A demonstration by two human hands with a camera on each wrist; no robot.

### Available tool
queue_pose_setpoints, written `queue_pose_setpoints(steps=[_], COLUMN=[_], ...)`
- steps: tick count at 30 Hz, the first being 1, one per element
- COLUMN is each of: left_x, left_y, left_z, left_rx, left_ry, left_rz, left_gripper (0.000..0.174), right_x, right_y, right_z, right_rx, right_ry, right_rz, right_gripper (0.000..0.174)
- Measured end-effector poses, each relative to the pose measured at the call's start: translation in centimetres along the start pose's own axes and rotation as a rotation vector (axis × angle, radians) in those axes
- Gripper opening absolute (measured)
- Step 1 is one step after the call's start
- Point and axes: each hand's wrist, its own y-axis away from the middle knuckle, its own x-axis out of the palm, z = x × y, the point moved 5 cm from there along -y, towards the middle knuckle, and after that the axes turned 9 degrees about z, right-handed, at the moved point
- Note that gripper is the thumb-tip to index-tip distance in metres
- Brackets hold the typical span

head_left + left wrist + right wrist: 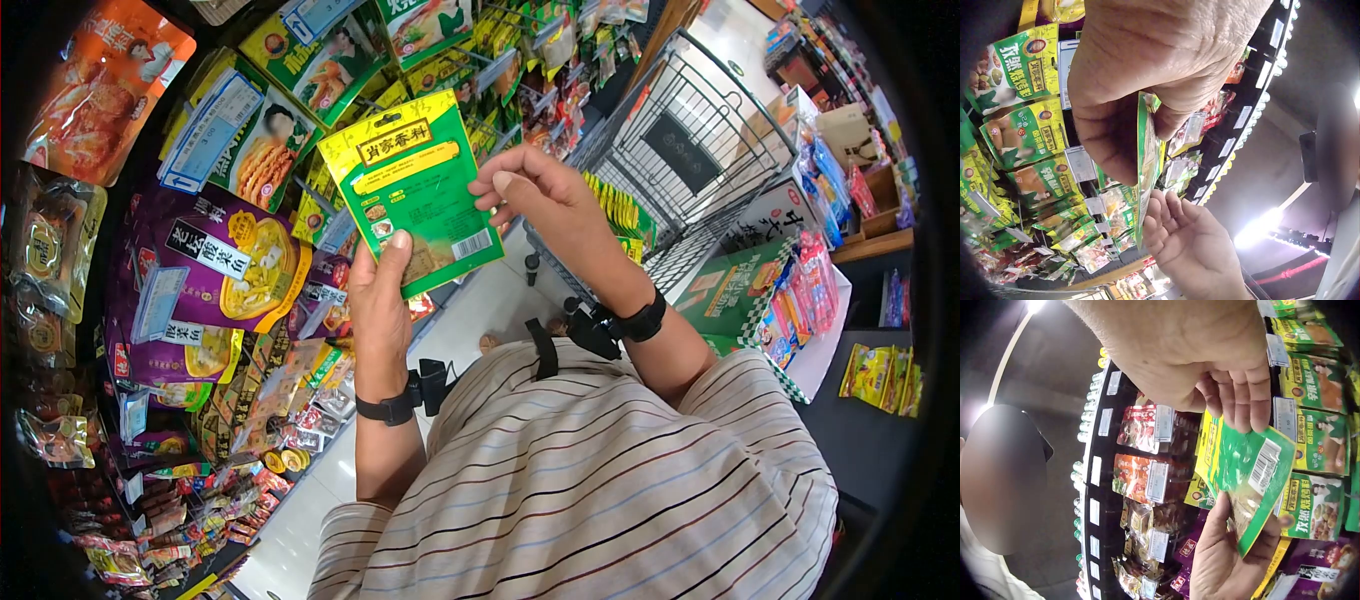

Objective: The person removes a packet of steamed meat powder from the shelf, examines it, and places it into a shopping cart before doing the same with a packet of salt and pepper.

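Observation:
A green and yellow seasoning packet (415,195), printed with a barcode and a small clear window, faces up in the head view. My left hand (382,300) pinches its lower left edge, thumb over the printed side and fingers behind. Beside the packet's right edge is my right hand (550,205), its fingers loosely bent. In the right wrist view the fingertips of this right hand (1210,369) overlap the packet's upper edge. The left wrist view shows the packet (1147,162) edge-on between the left thumb and fingers.
Hanging racks of green seasoning packets (270,150) and purple pouches (205,255) with price tags fill the left side. A shopping cart (680,140) stands at the upper right. Boxes of bright packaged goods (800,310) are on the right.

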Motion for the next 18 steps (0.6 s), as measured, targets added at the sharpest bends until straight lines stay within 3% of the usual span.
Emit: queue_pose_setpoints(steps=[6, 11, 15, 18], left_x=[1.2, 3.5, 5.4, 5.8], left_y=[0.1, 0.2, 0.1, -0.2], left_z=[-1.0, -2.2, -3.4, -3.8], left_rx=[0.089, 0.233, 0.393, 0.460], left_ry=[-0.302, -0.766, -0.918, -1.012], left_rz=[-0.019, 0.091, 0.128, 0.161], left_gripper=[0.035, 0.051, 0.058, 0.058], right_x=[0.8, 2.4, 2.5, 2.5], right_y=[-0.6, -0.7, -1.0, -0.5], right_z=[-1.2, 0.1, 0.8, 1.4], right_rx=[-0.007, -0.045, -0.080, 0.009], right_ry=[0.068, -0.033, -0.043, -0.170], right_rz=[0.026, 0.157, 0.168, 0.177], right_gripper=[0.034, 0.055, 0.058, 0.054])
